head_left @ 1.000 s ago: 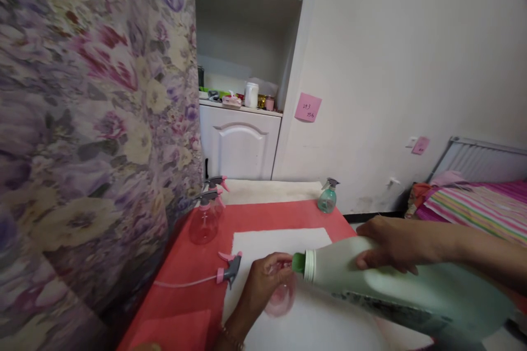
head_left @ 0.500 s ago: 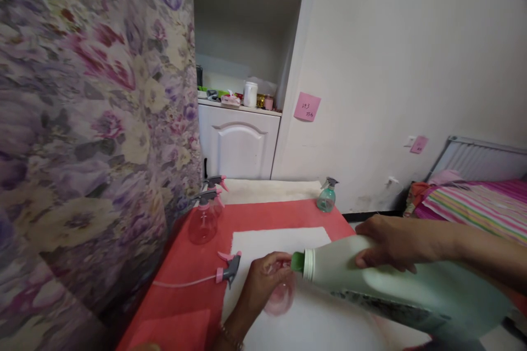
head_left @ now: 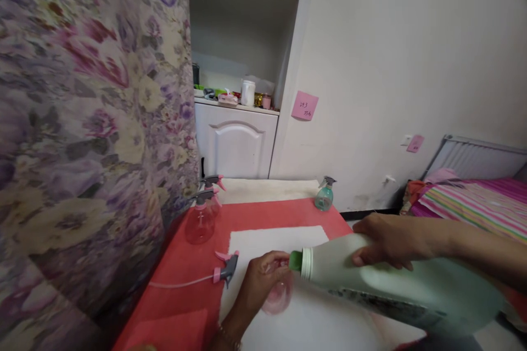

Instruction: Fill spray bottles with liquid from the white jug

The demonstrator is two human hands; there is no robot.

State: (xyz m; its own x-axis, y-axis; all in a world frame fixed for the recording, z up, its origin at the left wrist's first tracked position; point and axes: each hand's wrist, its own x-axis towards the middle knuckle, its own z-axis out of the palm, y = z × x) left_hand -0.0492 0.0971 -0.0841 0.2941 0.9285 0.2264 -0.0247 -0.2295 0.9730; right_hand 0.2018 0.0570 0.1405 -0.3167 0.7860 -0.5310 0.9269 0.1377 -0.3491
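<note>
My left hand (head_left: pixel 263 279) is closed around the neck of a clear pink spray bottle (head_left: pixel 278 297) with its top off, standing on a white cloth (head_left: pixel 313 318). My right hand (head_left: pixel 387 244) grips a large pale green jug (head_left: pixel 346 269) from above, tipped nearly on its side. The jug's green spout (head_left: pixel 295 260) meets the bottle's mouth by my left fingers; whether liquid flows I cannot tell. Left of my left hand, a grey and pink trigger sprayer head (head_left: pixel 226 269) lies on the red table cover (head_left: pixel 177 296), its thin tube pointing left.
Two pink spray bottles (head_left: pixel 200 225) stand at the table's left edge, one behind the other. A green spray bottle (head_left: pixel 324 196) is at the far right corner. A floral curtain (head_left: pixel 99 131) hangs close on the left; a bed (head_left: pixel 473 203) stands at right.
The view has shifted slightly, so everything appears a little further left. Both hands keep their hold, and the jug stays tipped at the bottle's mouth.
</note>
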